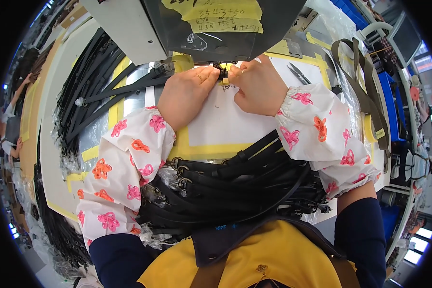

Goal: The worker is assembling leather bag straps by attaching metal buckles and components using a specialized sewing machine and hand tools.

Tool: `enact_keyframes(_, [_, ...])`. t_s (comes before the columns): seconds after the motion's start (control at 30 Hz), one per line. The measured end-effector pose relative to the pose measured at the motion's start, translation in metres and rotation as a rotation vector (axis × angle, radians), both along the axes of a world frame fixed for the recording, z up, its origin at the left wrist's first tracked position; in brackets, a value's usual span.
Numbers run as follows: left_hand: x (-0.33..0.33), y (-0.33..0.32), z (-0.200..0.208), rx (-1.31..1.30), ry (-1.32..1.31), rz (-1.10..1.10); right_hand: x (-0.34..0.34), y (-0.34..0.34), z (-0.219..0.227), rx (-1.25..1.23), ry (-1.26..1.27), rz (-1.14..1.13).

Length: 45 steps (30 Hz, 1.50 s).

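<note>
Under the head of a dark grey sewing machine [201, 36], my two hands meet at the needle area. My left hand [189, 93] has its fingers pressed together on a black strap [129, 88], which runs in from the left and passes behind the hand. My right hand [261, 86] is closed, thumb and forefinger pinching at the small dark end beside the presser foot [224, 72]. Fingers cover most of that end. A white paper sheet [221, 127], edged with yellow tape, lies beneath both hands. Patterned white sleeve covers are on both forearms.
Many black straps with metal hooks [235, 192] are heaped between me and the sheet. More straps [84, 91] lie at the left. Tweezers [298, 73] rest right of my right hand. An olive webbing loop [365, 72] hangs farther right. Another person's hand [28, 79] shows far left.
</note>
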State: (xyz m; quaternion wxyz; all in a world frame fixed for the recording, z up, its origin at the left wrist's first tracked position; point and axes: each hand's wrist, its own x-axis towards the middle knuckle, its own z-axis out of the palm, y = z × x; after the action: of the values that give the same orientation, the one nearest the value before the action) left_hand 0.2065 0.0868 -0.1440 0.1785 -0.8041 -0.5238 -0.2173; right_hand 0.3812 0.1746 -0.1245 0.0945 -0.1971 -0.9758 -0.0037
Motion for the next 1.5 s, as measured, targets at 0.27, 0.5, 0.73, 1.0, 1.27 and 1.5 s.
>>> enact_keyframes(0.27, [0.004, -0.002, 0.01, -0.084, -0.012, -0.011, 0.005, -0.004, 0.005, 0.017, -0.002, 0.005])
enact_keyframes(0.5, [0.001, -0.001, 0.003, -0.058, 0.007, 0.0, 0.003, -0.001, -0.003, 0.088, 0.071, 0.038])
enact_keyframes(0.73, [-0.003, 0.001, 0.004, -0.098, -0.005, 0.017, 0.002, 0.0, -0.001, 0.095, 0.059, 0.026])
enact_keyframes(1.0, [-0.004, -0.001, 0.006, -0.14, -0.096, -0.056, 0.01, 0.001, -0.007, 0.222, 0.087, 0.112])
enact_keyframes(1.27, [-0.003, -0.004, 0.015, -0.238, -0.039, 0.026, -0.007, -0.006, -0.007, 0.147, 0.354, 0.129])
enact_keyframes(1.5, [-0.024, -0.078, 0.031, 0.017, 0.073, -0.101, -0.031, -0.069, 0.001, 0.113, 0.379, 0.36])
